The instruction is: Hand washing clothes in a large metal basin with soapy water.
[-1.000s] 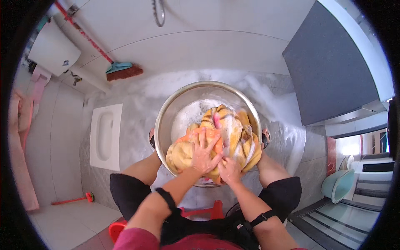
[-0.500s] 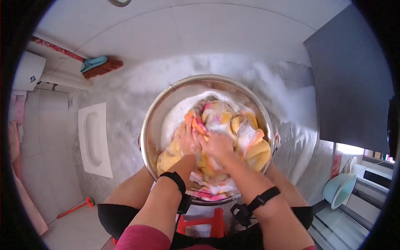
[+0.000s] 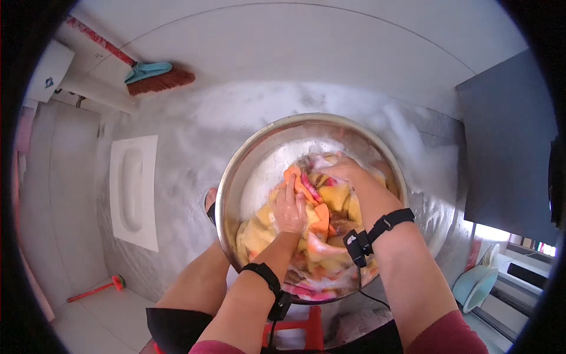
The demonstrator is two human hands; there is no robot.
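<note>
A wet, soapy cloth (image 3: 336, 197), yellow with orange, pink and brown patches, lies bunched in a large round metal basin (image 3: 226, 194). My left hand (image 3: 290, 209) rests on its left part, fingers stretched out along an orange fold, so it is open. At the far side of the heap, my right hand (image 3: 345, 168) reaches over with foamy fingers bent round the cloth; suds partly cover the fingertips. White foam (image 3: 262, 177) covers the water at the basin's left. Both wrists wear black straps.
The basin stands on a wet, sudsy grey floor (image 3: 183, 165) between my legs. Left are a white squat toilet (image 3: 150, 194), a broom (image 3: 159, 76) and a red-handled brush (image 3: 97, 289). A dark panel (image 3: 507, 141) stands right, near a pale blue basin (image 3: 474, 289). A red stool (image 3: 315, 327) is beneath me.
My right hand has moved from beside my left hand to the far side of the cloth. My left hand stays on the orange fold. The view has shifted, so the basin appears further right.
</note>
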